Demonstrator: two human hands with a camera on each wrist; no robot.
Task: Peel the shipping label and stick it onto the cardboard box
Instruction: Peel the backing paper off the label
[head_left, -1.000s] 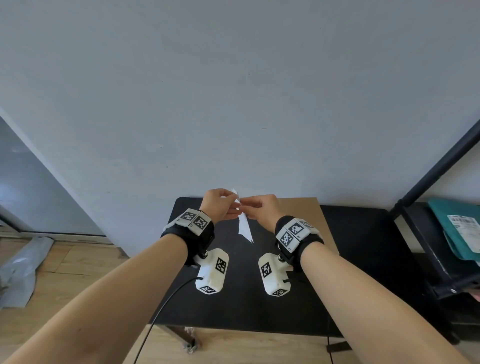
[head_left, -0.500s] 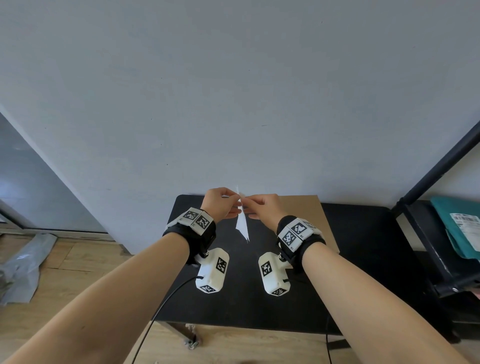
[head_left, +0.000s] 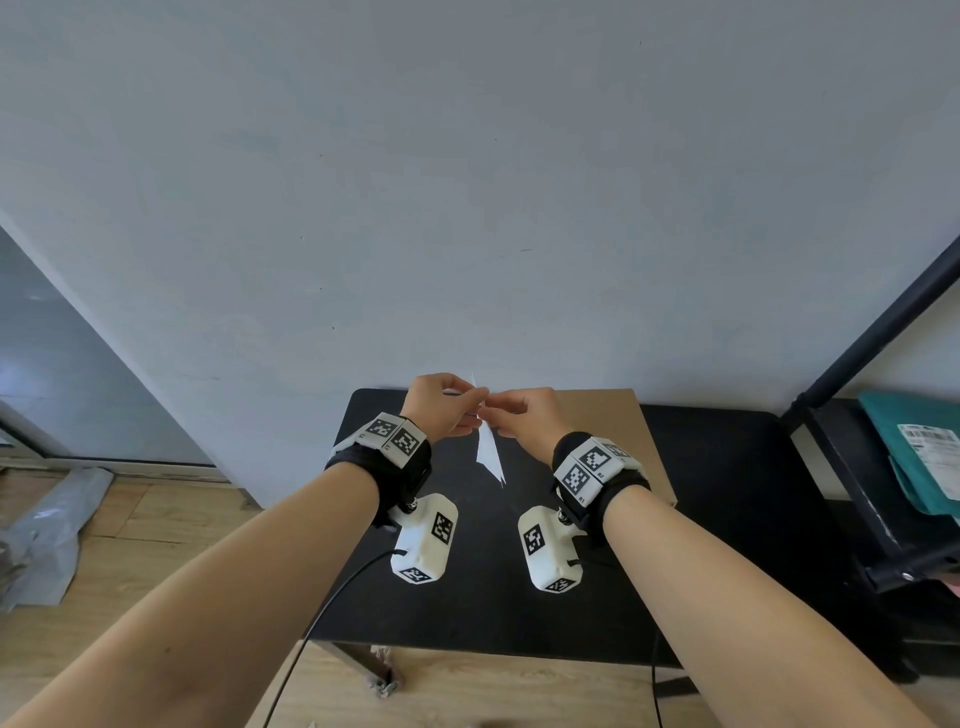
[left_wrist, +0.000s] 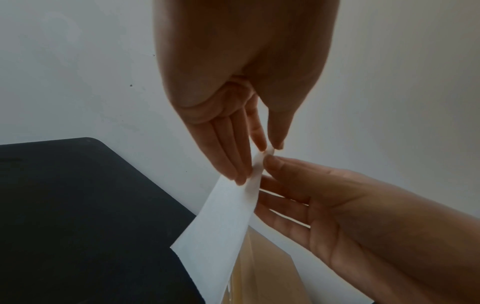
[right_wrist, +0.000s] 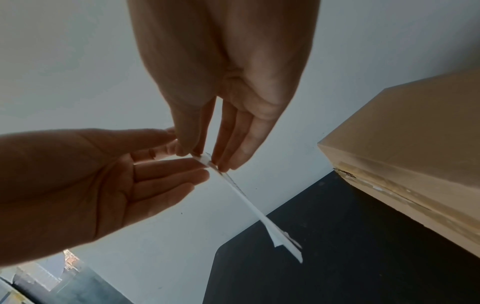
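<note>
A white label sheet (head_left: 488, 452) hangs in the air above the black table (head_left: 727, 493), seen nearly edge-on. My left hand (head_left: 467, 402) and right hand (head_left: 496, 415) meet at its top corner. In the left wrist view the left hand (left_wrist: 269, 149) pinches that corner between thumb and forefinger, and the sheet (left_wrist: 223, 222) hangs below. In the right wrist view the right hand (right_wrist: 197, 154) pinches the same corner of the sheet (right_wrist: 249, 201). The brown cardboard box (head_left: 613, 415) stands at the table's back, just right of my right hand, and its taped edge (right_wrist: 402, 144) shows.
A grey wall rises directly behind the table. A black shelf rack (head_left: 852, 467) stands to the right with a teal parcel (head_left: 914, 452) on it. A grey plastic bag (head_left: 47, 530) lies on the wooden floor at the left. A cable (head_left: 322, 613) trails from my left wrist.
Both hands have stayed together at the sheet's top corner, shifting only slightly. The sheet hangs much as before.
</note>
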